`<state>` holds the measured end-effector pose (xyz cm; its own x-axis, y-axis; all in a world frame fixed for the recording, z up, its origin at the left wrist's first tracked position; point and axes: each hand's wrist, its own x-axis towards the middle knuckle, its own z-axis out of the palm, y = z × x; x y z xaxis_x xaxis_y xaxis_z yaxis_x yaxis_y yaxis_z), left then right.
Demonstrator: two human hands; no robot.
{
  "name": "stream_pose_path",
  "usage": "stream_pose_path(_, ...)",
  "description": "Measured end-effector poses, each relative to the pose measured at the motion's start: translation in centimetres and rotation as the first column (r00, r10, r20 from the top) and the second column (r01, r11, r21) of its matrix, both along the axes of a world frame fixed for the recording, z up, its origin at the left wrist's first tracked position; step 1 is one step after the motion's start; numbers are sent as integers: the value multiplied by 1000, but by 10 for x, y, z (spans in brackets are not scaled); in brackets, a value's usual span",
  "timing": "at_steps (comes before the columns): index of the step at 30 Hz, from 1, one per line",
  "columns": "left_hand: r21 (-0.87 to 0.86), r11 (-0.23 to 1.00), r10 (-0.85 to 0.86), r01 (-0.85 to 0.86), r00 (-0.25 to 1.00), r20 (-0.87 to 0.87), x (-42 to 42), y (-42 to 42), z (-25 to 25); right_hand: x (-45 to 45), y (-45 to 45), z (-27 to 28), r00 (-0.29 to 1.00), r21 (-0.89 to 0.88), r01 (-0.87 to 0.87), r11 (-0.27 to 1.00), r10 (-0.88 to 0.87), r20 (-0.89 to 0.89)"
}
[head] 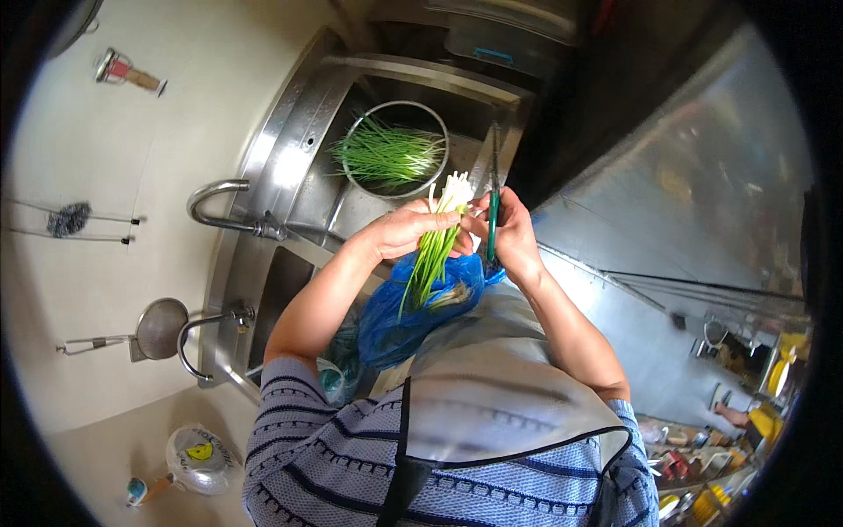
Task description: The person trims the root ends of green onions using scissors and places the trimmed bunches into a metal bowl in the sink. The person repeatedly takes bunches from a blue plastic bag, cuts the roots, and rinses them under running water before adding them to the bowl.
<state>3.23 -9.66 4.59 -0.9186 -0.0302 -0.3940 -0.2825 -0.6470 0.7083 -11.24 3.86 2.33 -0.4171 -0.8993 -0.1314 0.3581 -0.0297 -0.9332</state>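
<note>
My left hand [411,227] grips a bunch of spring onions [431,253], white ends up and green stalks hanging down. Beside it, my right hand [510,230] holds a green-handled knife [493,227] with the blade pointing away from me, while its fingertips touch the bunch near the white ends. Below the hands lies an open blue plastic bag [395,323] with more spring onions [449,296] in it. Beyond my hands, a round strainer or bowl [446,141] in the sink holds many thin green stalks [388,153].
A steel sink [372,214] with a curved faucet [220,188] stands ahead and left; a second faucet [188,336] is nearer. On the left wall hang a mesh strainer [161,328] and a scouring pad [68,219]. A metal surface [593,290] is at right.
</note>
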Motion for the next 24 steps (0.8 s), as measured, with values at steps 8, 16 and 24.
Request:
stream_pose_path(8, -30, 990, -137, 141, 983, 120, -41, 10, 16, -25, 26, -7, 974, 66, 154, 986, -163, 157)
stream_pose_path(16, -191, 976, -87, 106, 991, 104, -63, 18, -10, -32, 36, -6, 967, 171, 158, 973, -187, 173)
stream_pose_path(24, -353, 920, -117, 171, 978, 170, -61, 17, -9, -44, 40, -21, 932, 142, 169, 975, -205, 299)
